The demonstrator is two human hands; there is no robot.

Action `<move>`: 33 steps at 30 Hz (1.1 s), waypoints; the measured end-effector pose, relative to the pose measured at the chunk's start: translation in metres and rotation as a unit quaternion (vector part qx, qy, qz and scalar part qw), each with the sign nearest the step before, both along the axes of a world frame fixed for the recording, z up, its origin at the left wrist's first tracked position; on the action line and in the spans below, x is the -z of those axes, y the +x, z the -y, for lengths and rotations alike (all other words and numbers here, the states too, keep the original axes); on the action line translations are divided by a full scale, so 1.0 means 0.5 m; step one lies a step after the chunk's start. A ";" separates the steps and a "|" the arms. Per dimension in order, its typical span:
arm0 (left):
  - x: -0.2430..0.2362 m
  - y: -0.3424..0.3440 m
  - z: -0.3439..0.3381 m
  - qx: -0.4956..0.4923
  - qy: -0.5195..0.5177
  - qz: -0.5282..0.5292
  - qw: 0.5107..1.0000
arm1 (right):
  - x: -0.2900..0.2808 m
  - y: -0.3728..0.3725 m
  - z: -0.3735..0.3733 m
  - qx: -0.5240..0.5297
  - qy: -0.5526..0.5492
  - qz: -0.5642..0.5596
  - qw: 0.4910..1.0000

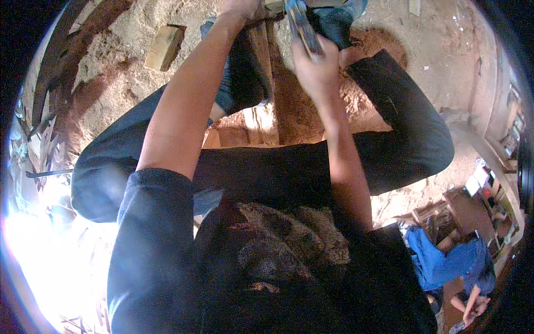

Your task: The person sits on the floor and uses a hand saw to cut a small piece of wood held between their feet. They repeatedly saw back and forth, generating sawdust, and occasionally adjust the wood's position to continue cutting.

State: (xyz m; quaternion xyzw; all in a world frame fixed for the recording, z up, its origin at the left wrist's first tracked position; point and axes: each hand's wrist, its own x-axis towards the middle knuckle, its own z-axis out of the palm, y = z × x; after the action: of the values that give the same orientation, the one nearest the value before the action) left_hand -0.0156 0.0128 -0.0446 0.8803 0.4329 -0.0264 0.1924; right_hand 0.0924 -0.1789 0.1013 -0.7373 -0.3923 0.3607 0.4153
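My right hand is closed round a long, narrow tool with a shiny face, blurred and slanting up to the top edge; its exact kind is unclear. At the top edge, my left hand is bent inward with its fingers curled, partly cut off by the frame. What it grips cannot be made out. Close to its fingers shows the end of a piece of wood. A wooden board lies on the ground between my legs, below both hands.
My bent legs in dark trousers frame the work area. A short wood block lies on the dusty ground at the upper left. Wood scraps line the left edge. At the lower right sits another person in blue trousers.
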 end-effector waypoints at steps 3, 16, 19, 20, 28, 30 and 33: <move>-0.026 0.000 -0.029 -0.011 -0.002 -0.028 1.000 | 0.005 -0.011 0.194 -0.039 0.061 0.154 0.986; 0.010 -0.012 -0.009 0.030 0.136 -0.083 0.987 | -0.105 0.000 0.190 -0.003 -0.080 -0.019 0.997; -0.040 0.019 0.005 0.009 0.028 -0.062 0.998 | -0.155 -0.014 0.265 0.021 -0.092 0.001 0.996; -0.089 0.028 0.005 -0.007 -0.013 -0.087 0.996 | -0.110 -0.012 0.243 0.003 -0.019 0.074 0.997; -0.060 0.007 -0.024 0.010 0.071 -0.068 0.995 | -0.116 -0.011 0.182 0.024 -0.062 -0.013 0.998; -0.100 0.021 0.012 0.010 0.073 -0.058 0.996 | -0.192 -0.003 0.273 0.009 -0.174 -0.047 0.984; -0.085 0.019 0.009 -0.024 -0.005 -0.040 0.999 | -0.128 -0.009 0.183 -0.024 -0.044 0.056 0.997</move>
State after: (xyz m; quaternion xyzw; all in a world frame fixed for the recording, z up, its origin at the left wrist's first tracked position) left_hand -0.0060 0.0083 -0.0021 0.8668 0.4613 -0.0594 0.1795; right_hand 0.0881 -0.2703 0.1654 -0.7640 -0.4165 0.3458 0.3512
